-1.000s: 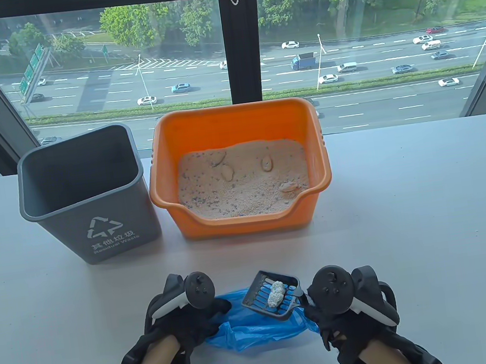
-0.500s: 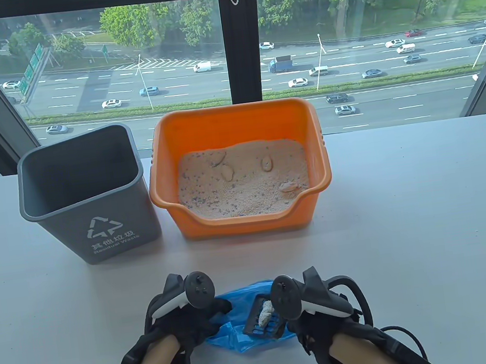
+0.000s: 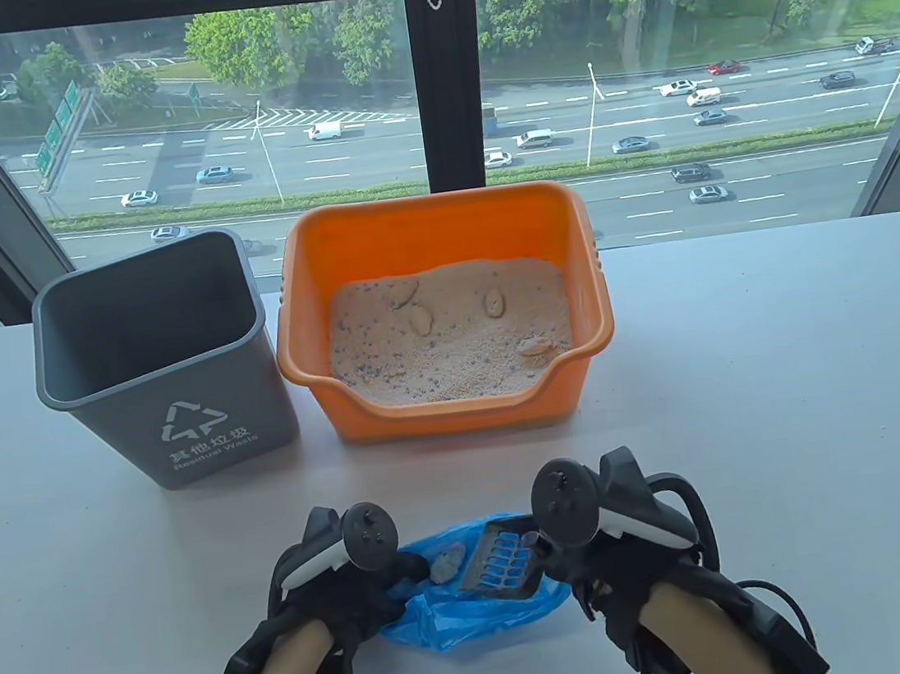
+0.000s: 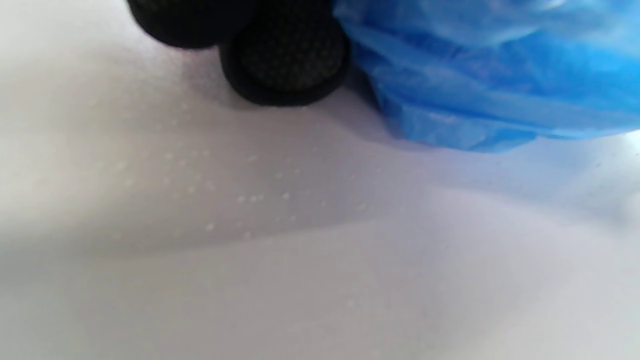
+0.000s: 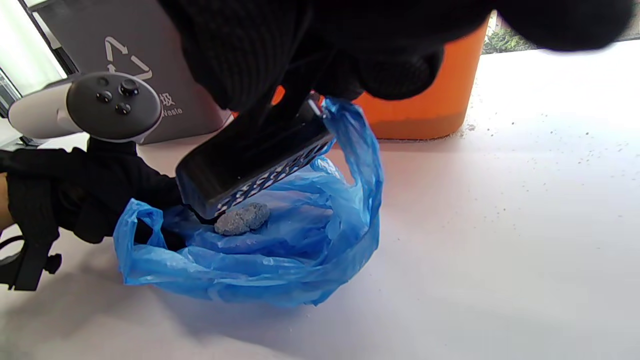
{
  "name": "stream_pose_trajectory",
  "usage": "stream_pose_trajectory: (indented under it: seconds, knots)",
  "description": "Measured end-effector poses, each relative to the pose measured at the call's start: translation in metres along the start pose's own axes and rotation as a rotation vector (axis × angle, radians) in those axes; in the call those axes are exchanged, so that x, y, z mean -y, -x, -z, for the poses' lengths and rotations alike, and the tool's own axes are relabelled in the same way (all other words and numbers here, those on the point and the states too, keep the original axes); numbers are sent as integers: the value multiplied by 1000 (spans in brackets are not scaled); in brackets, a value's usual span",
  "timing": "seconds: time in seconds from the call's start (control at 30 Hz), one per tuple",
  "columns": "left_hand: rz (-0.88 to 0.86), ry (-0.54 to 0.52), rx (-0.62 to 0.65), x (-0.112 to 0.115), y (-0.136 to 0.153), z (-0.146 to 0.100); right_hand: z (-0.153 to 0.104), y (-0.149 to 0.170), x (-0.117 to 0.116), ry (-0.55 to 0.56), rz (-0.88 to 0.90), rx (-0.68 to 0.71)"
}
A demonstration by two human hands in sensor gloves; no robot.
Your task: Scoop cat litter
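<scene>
The right hand (image 3: 600,532) grips a slotted dark plastic scoop (image 3: 504,568), tilted over a crinkly blue plastic bag (image 5: 280,260). A lumpy grey clump (image 5: 242,218) lies inside the bag. The left hand (image 3: 342,587) pinches the bag's left edge on the smooth white tabletop (image 3: 758,412), open to the right.

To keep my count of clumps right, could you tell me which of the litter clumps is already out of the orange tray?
The grey clump lying in the blue bag, just under the tilted scoop; the others sit half-buried in the litter tray.

A white recycling-arrows symbol is printed on the front of the grey bin (image 3: 173,373). Beneath it, the Chinese characters 其他垃圾 and the English words "Residual Waste" are printed. No other legible text is seen.
</scene>
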State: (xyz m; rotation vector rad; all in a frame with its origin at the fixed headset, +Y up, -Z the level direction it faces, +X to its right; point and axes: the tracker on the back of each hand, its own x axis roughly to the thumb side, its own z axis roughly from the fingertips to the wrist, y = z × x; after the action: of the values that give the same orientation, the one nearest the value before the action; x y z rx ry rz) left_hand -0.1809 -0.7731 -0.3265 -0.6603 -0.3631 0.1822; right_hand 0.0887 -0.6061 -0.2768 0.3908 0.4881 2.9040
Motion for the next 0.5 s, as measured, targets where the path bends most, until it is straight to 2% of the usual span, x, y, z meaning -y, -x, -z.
stream_pose_trajectory:
  seconds: [0.2, 0.3, 0.5]
  knots:
    - [-3, 0, -2, 0, 0, 0, 25, -6, 37, 178, 49, -68]
    - [-1, -1, -2, 0, 0, 0, 57, -12, 48, 278, 35, -225]
    - [-6, -2, 2, 1, 0, -1, 124, -27, 47, 267, 55, -473]
